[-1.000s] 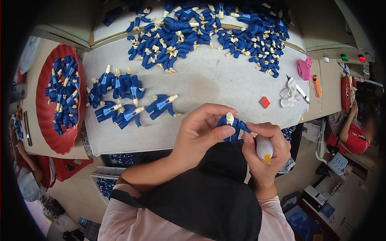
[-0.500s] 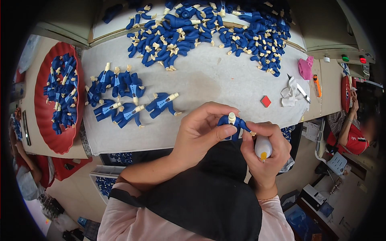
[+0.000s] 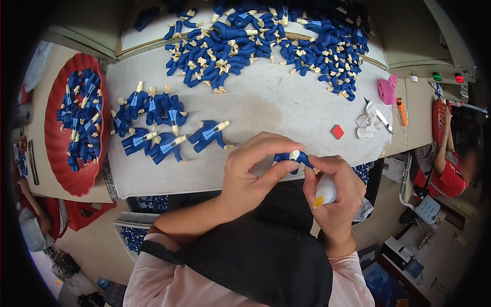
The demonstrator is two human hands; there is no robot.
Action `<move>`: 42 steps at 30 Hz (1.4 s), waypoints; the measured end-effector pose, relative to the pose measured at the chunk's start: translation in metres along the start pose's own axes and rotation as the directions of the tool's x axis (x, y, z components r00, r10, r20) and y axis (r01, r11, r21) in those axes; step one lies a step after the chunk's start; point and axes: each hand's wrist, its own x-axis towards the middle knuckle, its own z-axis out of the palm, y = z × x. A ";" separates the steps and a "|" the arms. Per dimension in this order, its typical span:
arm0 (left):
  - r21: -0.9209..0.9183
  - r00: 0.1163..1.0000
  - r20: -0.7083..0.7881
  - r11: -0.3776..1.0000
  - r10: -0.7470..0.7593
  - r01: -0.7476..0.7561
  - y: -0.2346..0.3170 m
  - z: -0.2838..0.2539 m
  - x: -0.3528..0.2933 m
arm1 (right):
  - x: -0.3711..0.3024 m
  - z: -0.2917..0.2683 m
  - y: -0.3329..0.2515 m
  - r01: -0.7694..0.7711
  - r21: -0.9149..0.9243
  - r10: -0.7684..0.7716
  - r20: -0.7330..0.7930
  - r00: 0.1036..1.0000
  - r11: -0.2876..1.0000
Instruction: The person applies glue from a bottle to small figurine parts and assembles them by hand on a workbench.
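Note:
Above the table's near edge, my left hand [image 3: 250, 171] pinches a small blue doll body [image 3: 286, 156] between thumb and fingers. Its cream neck peg [image 3: 295, 154] points up toward me. My right hand [image 3: 335, 197] grips the doll's blue arm at its cream hand with thumb and forefinger. A white squeeze bottle [image 3: 327, 189] with a yellow nozzle is tucked in the same palm, tip down. To the left of my hands lie several assembled doll bodies [image 3: 208, 134] in blue jackets, without heads.
Loose blue arms and body parts [image 3: 220, 56] are heaped at the back. A red scalloped tray [image 3: 56, 148] of bodies stands at left. At right lie a red block [image 3: 337, 132], a crumpled tissue [image 3: 366, 125], a knife [image 3: 384, 123], an orange cutter [image 3: 401, 112] and a pink cloth [image 3: 387, 89].
The doll body has tipped so its neck peg faces me more. My right hand has shifted slightly left, and the bottle's nozzle has swung left with it.

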 end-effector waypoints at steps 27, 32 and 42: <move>0.120 0.987 -0.077 0.984 0.141 -0.132 0.002 0.001 -0.004 | 0.004 0.002 0.002 0.040 0.075 -0.043 0.037 0.998 0.996; 0.082 0.991 -0.116 0.995 0.071 -0.061 0.003 0.002 -0.006 | 0.006 0.004 0.002 0.082 0.046 -0.084 0.038 0.996 0.996; 0.068 0.992 -0.124 0.998 0.009 0.000 0.002 0.003 -0.005 | 0.006 0.004 0.003 0.050 0.033 -0.052 0.064 0.997 0.998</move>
